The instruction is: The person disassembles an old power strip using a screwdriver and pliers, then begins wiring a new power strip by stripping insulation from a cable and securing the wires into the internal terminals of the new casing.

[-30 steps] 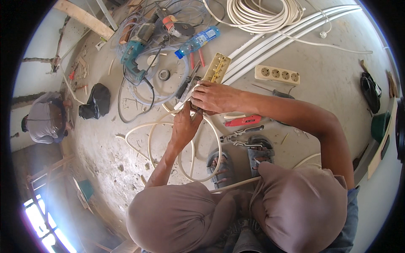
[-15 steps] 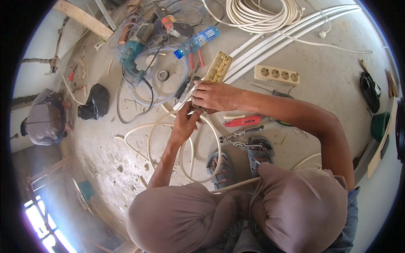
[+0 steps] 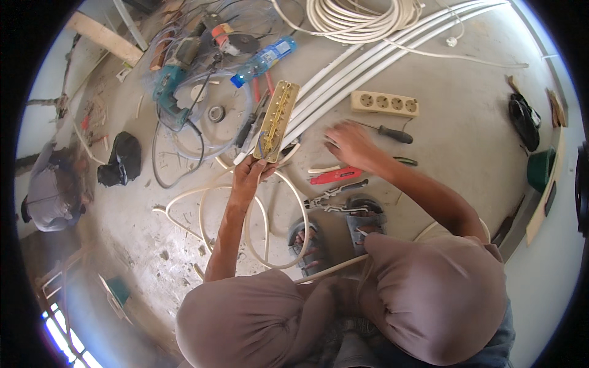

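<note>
My left hand (image 3: 250,172) grips the lower end of an opened cream power strip housing (image 3: 281,110), with brass contact strips and a blue wire inside. Cream cable (image 3: 297,183) loops below it. My right hand (image 3: 343,141) is apart from the housing, its fingers loosely spread and slightly blurred, near a dark screwdriver (image 3: 396,133). Below it lie a red utility knife (image 3: 334,176) and silver-and-black pliers (image 3: 334,193). A four-socket cream strip (image 3: 385,103) lies just above it.
A power drill (image 3: 169,92), an angle grinder (image 3: 230,37), a plastic bottle (image 3: 264,61), white conduits (image 3: 331,76), a cable coil (image 3: 359,18) and black bags (image 3: 119,159) lie on the floor. A co-worker (image 3: 52,190) crouches at the far left. My sandals (image 3: 307,248) are below my hands.
My right hand has left the housing and moved right toward the screwdriver. My left hand has shifted left, still holding the housing's lower end, which is now exposed to view.
</note>
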Demonstrator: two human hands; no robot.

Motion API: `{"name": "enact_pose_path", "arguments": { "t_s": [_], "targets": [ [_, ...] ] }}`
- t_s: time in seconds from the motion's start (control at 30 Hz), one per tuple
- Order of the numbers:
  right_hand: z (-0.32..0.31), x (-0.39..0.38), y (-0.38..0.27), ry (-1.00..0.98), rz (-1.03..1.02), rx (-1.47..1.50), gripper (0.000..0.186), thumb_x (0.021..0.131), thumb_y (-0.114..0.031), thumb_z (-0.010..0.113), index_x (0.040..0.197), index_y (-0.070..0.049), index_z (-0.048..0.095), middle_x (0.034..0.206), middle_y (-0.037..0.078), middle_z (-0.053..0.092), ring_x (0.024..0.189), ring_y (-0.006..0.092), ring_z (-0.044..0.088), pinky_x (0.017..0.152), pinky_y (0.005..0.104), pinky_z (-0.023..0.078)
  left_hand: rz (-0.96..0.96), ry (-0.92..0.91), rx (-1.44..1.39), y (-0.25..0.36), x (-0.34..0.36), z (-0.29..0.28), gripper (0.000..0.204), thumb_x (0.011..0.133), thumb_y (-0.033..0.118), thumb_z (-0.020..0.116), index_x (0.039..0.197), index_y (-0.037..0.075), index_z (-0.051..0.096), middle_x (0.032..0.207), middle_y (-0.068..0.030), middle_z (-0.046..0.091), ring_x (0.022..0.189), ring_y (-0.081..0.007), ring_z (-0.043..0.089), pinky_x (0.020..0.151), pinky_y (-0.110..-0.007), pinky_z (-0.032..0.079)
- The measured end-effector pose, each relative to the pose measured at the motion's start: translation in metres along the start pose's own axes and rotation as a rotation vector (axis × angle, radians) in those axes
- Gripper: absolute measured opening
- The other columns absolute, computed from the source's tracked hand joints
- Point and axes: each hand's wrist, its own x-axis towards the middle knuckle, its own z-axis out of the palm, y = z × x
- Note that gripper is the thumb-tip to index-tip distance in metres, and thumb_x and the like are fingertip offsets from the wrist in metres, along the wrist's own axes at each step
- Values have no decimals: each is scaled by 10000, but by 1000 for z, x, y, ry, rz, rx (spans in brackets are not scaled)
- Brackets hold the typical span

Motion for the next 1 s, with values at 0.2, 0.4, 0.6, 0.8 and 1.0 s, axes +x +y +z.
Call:
{"name": "enact_pose_path", "arguments": {
  "t_s": [0.2,0.4,0.6,0.8,1.0],
  "targets": [
    [43,-41,21,-2,97,41,151,878,-169,634,923,-25,645,916,164,645,888,346,644,758,466,533,47,35,-45,16,-15,12,362,1027,187,532,1297,-53,533,1192,-127,645,1079,-194,659,964,-329,541],
    [2,-9,-42,209,43,610,105,865,-61,641,951,-1,635,904,184,663,794,360,660,705,425,535,68,33,4,26,-27,10,369,1029,200,537,1316,-32,524,1219,-113,637,1108,-199,645,970,-338,527],
    [-8,15,-113,301,-110,903,129,838,1,672,959,0,628,865,174,666,777,343,668,670,390,533,-3,-15,24,36,-29,18,385,1019,235,554,1316,-4,513,1219,-109,633,1091,-181,644,954,-329,521],
    [9,16,-124,402,-63,762,139,847,-7,681,981,-19,645,866,157,674,788,350,678,675,408,542,-37,0,71,51,-33,31,336,1028,233,544,1262,-7,530,1138,-97,672,909,-164,685,751,-273,538],
    [14,14,-127,451,-100,787,253,840,32,661,1086,-28,664,987,158,667,871,350,681,755,418,564,-8,0,136,43,-32,31,314,1010,227,575,1238,12,570,941,-14,632,569,-48,519,482,-190,404]
  ]
}}
